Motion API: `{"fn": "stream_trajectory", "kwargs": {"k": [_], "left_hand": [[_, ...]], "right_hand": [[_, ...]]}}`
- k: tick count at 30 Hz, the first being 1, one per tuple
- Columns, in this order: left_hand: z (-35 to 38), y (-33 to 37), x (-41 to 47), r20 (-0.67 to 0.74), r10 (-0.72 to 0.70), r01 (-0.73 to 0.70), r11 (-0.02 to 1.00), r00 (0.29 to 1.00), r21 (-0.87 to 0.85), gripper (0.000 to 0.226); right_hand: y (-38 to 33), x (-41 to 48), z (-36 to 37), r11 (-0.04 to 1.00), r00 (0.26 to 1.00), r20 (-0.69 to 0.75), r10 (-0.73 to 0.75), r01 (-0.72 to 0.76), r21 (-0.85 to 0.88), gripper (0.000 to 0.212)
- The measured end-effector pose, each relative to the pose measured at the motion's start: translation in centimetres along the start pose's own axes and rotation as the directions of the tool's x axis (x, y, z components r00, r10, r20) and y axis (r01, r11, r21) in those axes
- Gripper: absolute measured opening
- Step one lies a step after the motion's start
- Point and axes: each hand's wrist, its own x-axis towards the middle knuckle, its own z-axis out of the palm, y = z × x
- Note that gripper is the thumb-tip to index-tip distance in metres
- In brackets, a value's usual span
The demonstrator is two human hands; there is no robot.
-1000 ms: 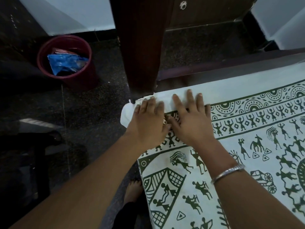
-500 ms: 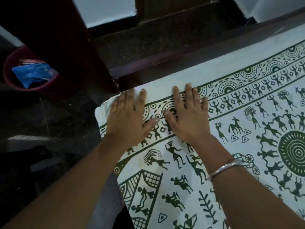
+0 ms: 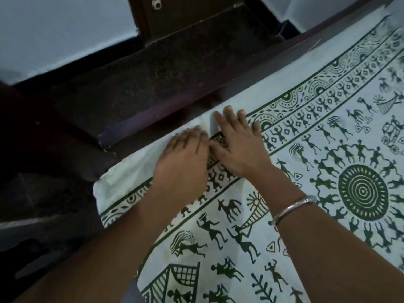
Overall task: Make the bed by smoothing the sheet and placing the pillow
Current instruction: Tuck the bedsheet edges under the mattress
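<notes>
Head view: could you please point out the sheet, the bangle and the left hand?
sheet [image 3: 218, 243], head view, printed area between forearms
bangle [image 3: 293, 207], head view, band's top
left hand [image 3: 183, 162], head view, back of hand

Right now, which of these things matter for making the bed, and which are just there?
For the job: printed sheet, left hand, right hand, both flat on it. No pillow in view.
Just there: silver bangle, dark floor, wooden door.

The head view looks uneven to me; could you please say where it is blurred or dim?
In the head view the left hand is motion-blurred at the fingers, the right hand sharper; the printed sheet reads clearly but softens at its far corner; the frame's lower left is nearly black.
</notes>
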Motion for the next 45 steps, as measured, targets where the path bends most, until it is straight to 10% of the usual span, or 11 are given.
{"fn": "stream_trajectory", "kwargs": {"k": [4, 18, 23, 28, 33, 38, 42, 45], "left_hand": [[0.2, 0.1, 2.6, 0.126, 0.164, -0.169, 0.985, 0.978, 0.029, 0.075], [0.1, 4.3, 8.6, 0.172, 0.149, -0.173, 0.976, 0.974, 0.134, 0.081], [-0.9, 7.9, 11.7, 0.059, 0.345, -0.348, 0.937, 0.937, 0.034, 0.070], [-0.5, 8.4, 15.3, 0.180, 0.222, -0.240, 0.967, 0.958, 0.085, 0.073], [-1.1, 10.8, 17.6, 0.163, 0.372, -0.389, 0.917, 0.914, 0.088, 0.074], [-0.7, 13.3, 22.5, 0.215, 0.347, -0.354, 0.935, 0.913, -0.008, 0.073], [-0.2, 16.5, 25.5, 0.167, 0.457, -0.449, 0.890, 0.874, -0.081, 0.076], [0.5, 17.1, 28.4, 0.194, 0.448, -0.457, 0.890, 0.872, -0.004, 0.077]], "right_hand": [[1.4, 0.0, 0.4, 0.960, 0.961, -0.018, 0.276, -0.275, 0.050, 0.075], [7.1, 0.5, -1.7, 0.984, 0.986, -0.025, 0.165, -0.163, 0.073, 0.072], [10.2, 1.2, -2.6, 0.906, 0.908, 0.001, 0.419, -0.418, 0.067, 0.075], [12.5, 2.1, -3.7, 0.984, 0.988, 0.008, 0.153, -0.153, 0.090, 0.069], [16.3, 3.8, -4.2, 0.896, 0.896, -0.006, 0.444, -0.444, 0.005, 0.076], [18.9, 5.0, -4.8, 0.971, 0.970, -0.100, 0.222, -0.210, 0.111, 0.072], [22.9, 5.6, -5.3, 0.821, 0.809, -0.137, 0.571, -0.560, 0.115, 0.075], [23.5, 6.9, -5.0, 0.850, 0.849, -0.053, 0.526, -0.525, 0.029, 0.076]]}}
